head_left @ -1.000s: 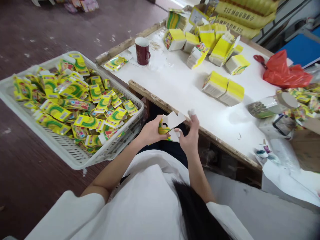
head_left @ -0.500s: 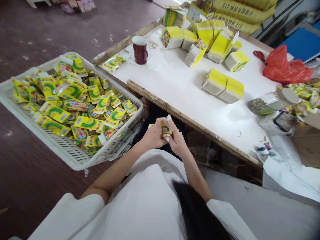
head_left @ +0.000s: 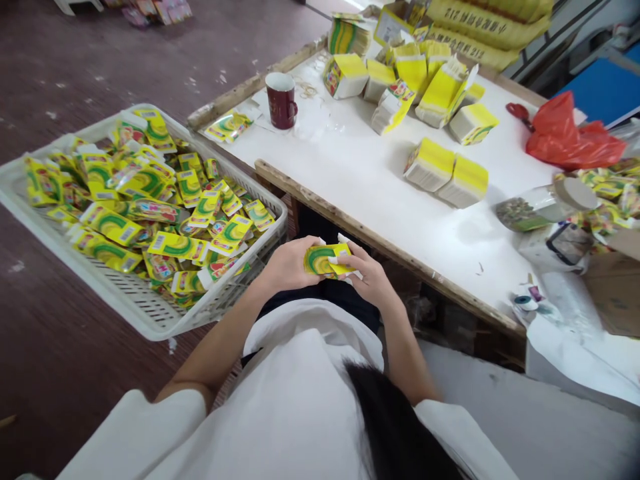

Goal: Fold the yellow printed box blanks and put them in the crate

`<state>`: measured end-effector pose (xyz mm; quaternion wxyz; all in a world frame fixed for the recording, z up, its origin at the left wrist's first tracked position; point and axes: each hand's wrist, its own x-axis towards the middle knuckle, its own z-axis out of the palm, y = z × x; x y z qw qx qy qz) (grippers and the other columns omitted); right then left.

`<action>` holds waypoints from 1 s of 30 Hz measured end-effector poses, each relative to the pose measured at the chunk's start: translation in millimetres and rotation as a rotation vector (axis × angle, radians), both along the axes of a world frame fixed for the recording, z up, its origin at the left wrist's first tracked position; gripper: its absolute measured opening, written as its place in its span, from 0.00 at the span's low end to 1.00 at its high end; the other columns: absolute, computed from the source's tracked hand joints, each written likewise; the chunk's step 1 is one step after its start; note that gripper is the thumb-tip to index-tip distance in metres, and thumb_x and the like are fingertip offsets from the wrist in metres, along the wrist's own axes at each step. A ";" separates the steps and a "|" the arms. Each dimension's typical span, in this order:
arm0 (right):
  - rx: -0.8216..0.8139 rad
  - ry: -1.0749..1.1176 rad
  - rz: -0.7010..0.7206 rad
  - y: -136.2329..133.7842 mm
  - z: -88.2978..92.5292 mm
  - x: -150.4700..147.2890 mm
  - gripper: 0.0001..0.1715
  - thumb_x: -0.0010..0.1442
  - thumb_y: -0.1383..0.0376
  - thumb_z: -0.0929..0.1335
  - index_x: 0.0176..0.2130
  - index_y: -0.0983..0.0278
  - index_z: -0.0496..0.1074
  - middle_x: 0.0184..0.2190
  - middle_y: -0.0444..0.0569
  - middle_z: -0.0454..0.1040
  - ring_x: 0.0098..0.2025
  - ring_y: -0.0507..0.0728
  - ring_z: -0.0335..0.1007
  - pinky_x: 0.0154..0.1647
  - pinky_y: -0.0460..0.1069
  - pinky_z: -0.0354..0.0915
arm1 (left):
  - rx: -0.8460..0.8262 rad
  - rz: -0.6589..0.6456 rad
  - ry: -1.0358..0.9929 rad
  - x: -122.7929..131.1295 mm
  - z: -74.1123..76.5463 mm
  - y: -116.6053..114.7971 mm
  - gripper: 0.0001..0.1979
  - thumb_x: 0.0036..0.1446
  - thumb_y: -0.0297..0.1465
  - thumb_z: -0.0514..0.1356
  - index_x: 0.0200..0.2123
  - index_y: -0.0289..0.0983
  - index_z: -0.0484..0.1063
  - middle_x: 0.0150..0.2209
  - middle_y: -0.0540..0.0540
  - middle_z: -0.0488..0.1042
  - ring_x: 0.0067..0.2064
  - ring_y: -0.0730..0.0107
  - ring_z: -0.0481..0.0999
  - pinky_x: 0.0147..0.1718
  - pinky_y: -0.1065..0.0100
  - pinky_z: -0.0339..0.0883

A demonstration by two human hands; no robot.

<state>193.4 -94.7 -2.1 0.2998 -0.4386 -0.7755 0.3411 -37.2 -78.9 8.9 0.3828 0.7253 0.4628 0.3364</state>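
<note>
A small yellow-and-green packet (head_left: pixel 321 260) is held over my lap, its patterned face turned up. My left hand (head_left: pixel 291 265) grips its left end, with the fingers partly hidden behind it. The right end is between the thumb and fingers of my right hand (head_left: pixel 371 275). To the left is a white plastic basket (head_left: pixel 173 328) heaped with similar yellow-and-green packets (head_left: pixel 120 223). Two yellow-topped stacks of cards (head_left: pixel 429 165) stand side by side on the white table (head_left: pixel 350 173) in front of me.
A maroon mug (head_left: pixel 283 107) stands near the table's left corner. More card stacks (head_left: pixel 347 75) are at the back. On the right are a red plastic bag (head_left: pixel 570 137), a clear jar (head_left: pixel 543 203) on its side and a cardboard box (head_left: pixel 613 290). A wooden strip (head_left: pixel 380 243) edges the table.
My hands have moved apart, the left one leftward and the right one rightward. The packet between them now lies flatter, with its yellow-and-green face in view.
</note>
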 end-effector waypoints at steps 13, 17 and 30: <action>-0.147 0.003 -0.319 0.0 -49.4 -20.1 0.28 0.59 0.58 0.72 0.56 0.60 0.64 0.54 0.58 0.70 0.51 0.63 0.71 0.54 0.61 0.70 | -0.243 0.824 -1.166 -7.8 -21.1 8.9 0.19 0.53 0.51 0.65 0.38 0.44 0.70 0.42 0.47 0.74 0.47 0.65 0.77 0.48 0.65 0.74; -0.139 -0.439 -0.381 -5.0 -62.2 -19.7 0.13 0.54 0.69 0.74 0.41 0.64 0.74 0.46 0.59 0.71 0.49 0.67 0.68 0.55 0.64 0.66 | -0.487 0.962 -1.360 -8.2 -26.9 15.3 0.16 0.64 0.48 0.54 0.40 0.42 0.69 0.48 0.43 0.72 0.51 0.66 0.76 0.51 0.63 0.74; -0.024 -0.640 -0.364 -12.4 -65.5 -20.4 0.23 0.48 0.68 0.78 0.41 0.62 0.68 0.45 0.57 0.68 0.45 0.66 0.66 0.49 0.60 0.66 | -0.526 0.772 -1.128 7.3 -46.6 4.3 0.18 0.48 0.37 0.69 0.38 0.41 0.67 0.45 0.47 0.76 0.38 0.73 0.76 0.37 0.70 0.68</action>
